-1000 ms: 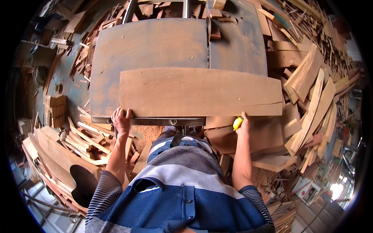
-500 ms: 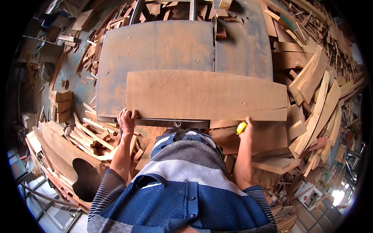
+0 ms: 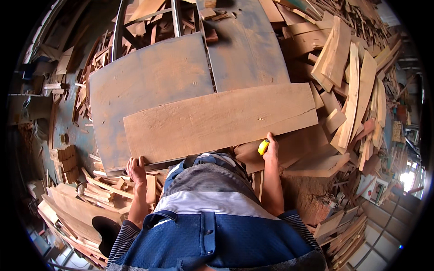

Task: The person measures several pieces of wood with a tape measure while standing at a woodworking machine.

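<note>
— Two hands, bare, listed nearest first, after the shirt (image 3: 194,198). State of each?
— Left hand (image 3: 136,169): at the table's (image 3: 149,81) near edge, left part, fingers curled at the board's (image 3: 217,119) near corner; whether it pinches or only rests, cannot tell. Right hand (image 3: 271,149): off the table's near side, to the right, closed around a yellow tape (image 3: 263,147), one fingertip at the board's near edge.
— Changes over the last half second?
— One: the view has swung, so table and board now slant together, left ends lower. Board's place on the table: much the same; any small slide, cannot tell. Judged from that, the work looks to be at the same stage, board steadied at both ends.
— Board, condition and place?
— One piece, long, flat, pale brown. Lies along the table's near part, right end jutting past the table's right side. Dark crack running in from that end; one small rough spot left of the crack; faint scuffs toward the left.
— Farther items?
— Offcuts (image 3: 357,99), many, heaped right of the table. Metal rails (image 3: 176,18), beyond its far edge.
</note>
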The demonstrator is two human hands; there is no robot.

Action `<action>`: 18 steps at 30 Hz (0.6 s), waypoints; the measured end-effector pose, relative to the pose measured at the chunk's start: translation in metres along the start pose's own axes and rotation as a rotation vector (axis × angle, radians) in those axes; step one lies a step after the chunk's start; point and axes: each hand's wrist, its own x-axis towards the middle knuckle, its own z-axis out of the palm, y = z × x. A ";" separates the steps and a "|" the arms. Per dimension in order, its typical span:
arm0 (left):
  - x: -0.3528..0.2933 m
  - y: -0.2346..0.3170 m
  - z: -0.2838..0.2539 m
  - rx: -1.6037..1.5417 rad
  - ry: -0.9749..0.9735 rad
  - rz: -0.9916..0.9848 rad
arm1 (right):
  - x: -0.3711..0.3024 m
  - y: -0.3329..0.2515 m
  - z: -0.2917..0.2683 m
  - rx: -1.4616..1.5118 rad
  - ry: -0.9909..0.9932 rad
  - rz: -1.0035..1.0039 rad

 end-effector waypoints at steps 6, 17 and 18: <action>-0.004 -0.010 0.003 0.047 -0.036 -0.007 | 0.001 0.006 -0.007 0.020 -0.033 -0.004; 0.003 0.002 -0.010 -0.049 -0.094 0.065 | -0.015 0.014 -0.003 0.151 0.007 0.029; 0.003 0.003 -0.011 -0.041 -0.138 0.036 | -0.016 0.017 -0.005 0.160 0.003 0.018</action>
